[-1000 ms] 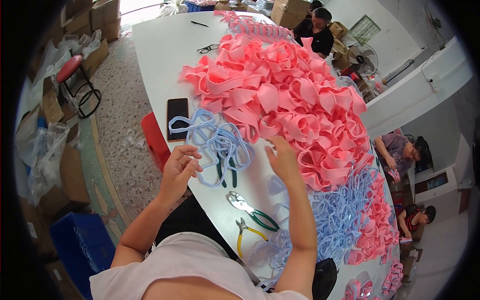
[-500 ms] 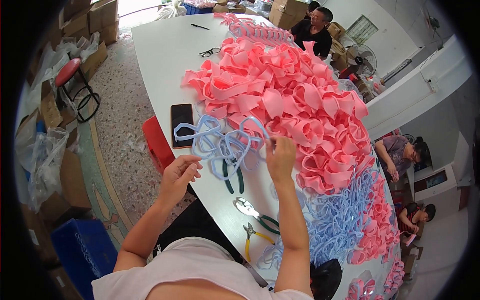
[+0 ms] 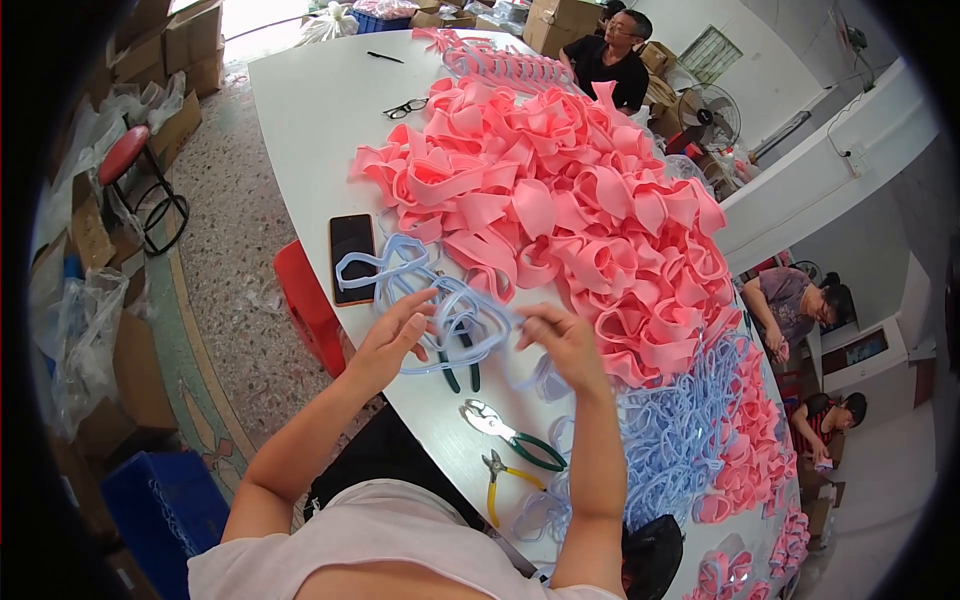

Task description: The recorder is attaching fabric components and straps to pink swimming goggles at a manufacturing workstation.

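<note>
My right hand (image 3: 562, 345) pinches a light-blue strap loop (image 3: 484, 352) near its right side, over the white table. My left hand (image 3: 398, 340) is beside the same loops at the left, fingers apart and slightly curled. Whether it touches the loop I cannot tell. More light-blue strap loops (image 3: 402, 250) lie tangled just beyond, partly over a dark phone (image 3: 350, 250). Green-handled pliers (image 3: 449, 375) lie under the loops, mostly hidden. Nearer to me rest another pair of green-handled pliers (image 3: 488, 418) and yellow-handled cutters (image 3: 494, 478).
A large heap of pink fabric bands (image 3: 560, 190) covers the table's far side. Blue straps (image 3: 660, 450) pile up at the right. Glasses (image 3: 405, 108) and a pen (image 3: 385, 57) lie farther off. A red stool (image 3: 308, 305) stands by the table edge; other people sit around the table.
My right hand has come down and nearer with the loop, and the loop has dropped toward my left hand. My left hand has moved slightly right, toward the loops.
</note>
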Tool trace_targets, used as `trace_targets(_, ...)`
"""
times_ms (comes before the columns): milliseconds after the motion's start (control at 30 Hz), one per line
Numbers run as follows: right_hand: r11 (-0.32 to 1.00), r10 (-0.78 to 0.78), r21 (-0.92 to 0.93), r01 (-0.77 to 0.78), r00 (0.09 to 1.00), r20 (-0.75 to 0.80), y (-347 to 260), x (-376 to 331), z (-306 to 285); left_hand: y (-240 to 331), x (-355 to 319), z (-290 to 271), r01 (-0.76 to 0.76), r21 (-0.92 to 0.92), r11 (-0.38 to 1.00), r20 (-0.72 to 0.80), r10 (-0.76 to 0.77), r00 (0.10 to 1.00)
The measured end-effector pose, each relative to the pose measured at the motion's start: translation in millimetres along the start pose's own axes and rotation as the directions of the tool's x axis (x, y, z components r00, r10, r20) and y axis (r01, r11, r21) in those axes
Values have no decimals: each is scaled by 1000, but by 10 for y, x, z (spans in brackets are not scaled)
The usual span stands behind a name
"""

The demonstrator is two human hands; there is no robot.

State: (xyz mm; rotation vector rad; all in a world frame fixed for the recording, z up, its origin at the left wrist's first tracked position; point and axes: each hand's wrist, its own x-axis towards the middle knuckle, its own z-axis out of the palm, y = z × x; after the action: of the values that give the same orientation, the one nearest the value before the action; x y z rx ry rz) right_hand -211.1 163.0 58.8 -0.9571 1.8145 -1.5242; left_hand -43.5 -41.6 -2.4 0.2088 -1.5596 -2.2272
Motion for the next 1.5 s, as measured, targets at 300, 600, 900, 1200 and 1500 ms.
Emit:
trace_targets(300,772,-287,-628,104,937,-199,563,628,56,105,-192,-178,305,15,952,-77,-303,950)
trace_targets(600,846,-371,-533,29,750,-547,542,1046,-94,161,-325,-378,178,-98,979,-169,-193,966)
trace_targets(900,933,14,336,127,923,-385,-278,234,513,54,-442,-176,53,-397,916,136,2,991)
trace_targets(1200,630,344,749,-206,938,-32,408,-645,1004,-282,-858,-263,94,108,990,17,-96,995)
trace_targets(1500,795,359,570,-207,918,-167,614,-1007,1113,-476,-1103,-187,113,280,953,-29,-109,994)
